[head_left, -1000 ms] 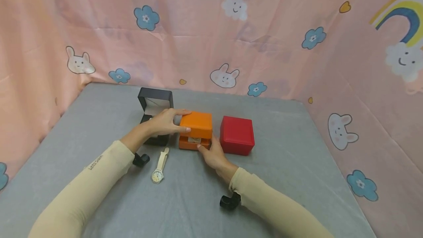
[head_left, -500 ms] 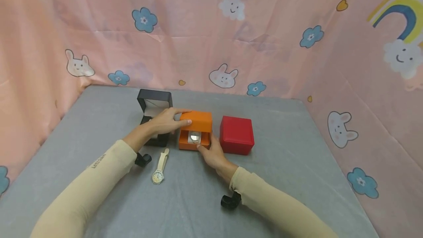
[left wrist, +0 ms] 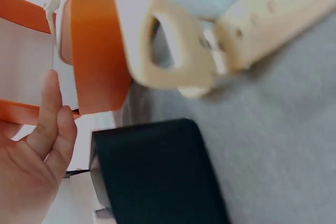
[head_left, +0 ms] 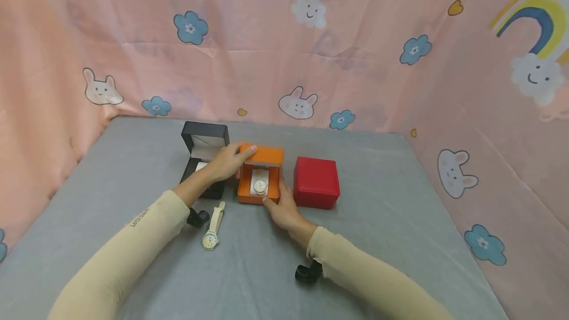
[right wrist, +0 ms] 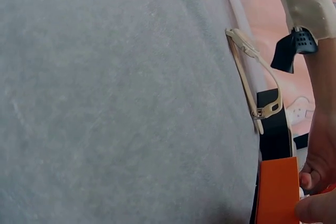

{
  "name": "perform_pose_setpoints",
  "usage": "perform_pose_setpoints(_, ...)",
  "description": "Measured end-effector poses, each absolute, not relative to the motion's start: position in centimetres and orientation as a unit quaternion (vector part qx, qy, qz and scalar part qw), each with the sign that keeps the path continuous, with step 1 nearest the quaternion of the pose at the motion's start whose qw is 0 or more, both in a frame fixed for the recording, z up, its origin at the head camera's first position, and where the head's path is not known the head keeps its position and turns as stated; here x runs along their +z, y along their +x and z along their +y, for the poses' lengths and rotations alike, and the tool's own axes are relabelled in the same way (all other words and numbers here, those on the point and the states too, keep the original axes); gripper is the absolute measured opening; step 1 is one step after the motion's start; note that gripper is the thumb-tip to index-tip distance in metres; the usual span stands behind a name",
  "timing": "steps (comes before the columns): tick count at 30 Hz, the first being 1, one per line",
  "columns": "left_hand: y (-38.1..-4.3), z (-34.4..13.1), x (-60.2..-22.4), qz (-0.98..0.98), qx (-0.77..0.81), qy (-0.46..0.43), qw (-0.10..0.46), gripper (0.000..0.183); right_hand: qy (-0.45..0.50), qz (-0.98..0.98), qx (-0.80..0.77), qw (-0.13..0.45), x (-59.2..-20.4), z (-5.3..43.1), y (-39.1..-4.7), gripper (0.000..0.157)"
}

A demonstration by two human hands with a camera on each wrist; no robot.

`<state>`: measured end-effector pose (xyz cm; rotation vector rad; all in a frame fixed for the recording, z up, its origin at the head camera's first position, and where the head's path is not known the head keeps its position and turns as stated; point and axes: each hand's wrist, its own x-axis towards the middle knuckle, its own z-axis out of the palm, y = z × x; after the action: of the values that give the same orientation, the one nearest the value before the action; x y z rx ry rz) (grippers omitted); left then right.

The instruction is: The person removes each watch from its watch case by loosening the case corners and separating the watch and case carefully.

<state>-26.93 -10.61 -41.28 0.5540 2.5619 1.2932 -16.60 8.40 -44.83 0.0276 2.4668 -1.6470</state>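
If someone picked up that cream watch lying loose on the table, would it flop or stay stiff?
The cream watch would probably flop: its thin strap lies flat beside the orange box. The round face end likely hangs lowest. It looks light and unlikely to roll.

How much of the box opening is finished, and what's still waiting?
Done: the black box stands open and the orange box is open, showing a watch inside. In hand: the left hand holds the orange lid up while the right hand steadies the base. Left: the red box is shut, and a cream watch lies loose on the grey table.
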Motion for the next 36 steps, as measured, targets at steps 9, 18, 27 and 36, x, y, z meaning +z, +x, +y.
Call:
perform_pose_setpoints(9, -27.4, -10.0, -40.1, 0.857, 0.474, 0.132, 0.152, 0.082, -0.003, 0.827, -0.557, 0.077, -45.2, 8.4, -16.5, 0.090)
perform_pose_setpoints(18, -27.7, -10.3, -40.0, 0.808, 0.526, 0.088, 0.250, 0.090, 0.014, 0.829, -0.552, 0.092, -45.2, 8.6, -16.5, 0.085)
perform_pose_setpoints(27, -27.3, -11.1, -39.6, 0.813, 0.514, 0.096, 0.255, 0.086, 0.004, 0.818, -0.567, 0.099, -45.2, 8.9, -16.5, 0.086)
perform_pose_setpoints(36, -26.6, -12.0, -39.6, 0.842, 0.471, 0.117, 0.235, 0.084, 0.007, 0.818, -0.565, 0.104, -45.3, 8.9, -16.4, 0.085)
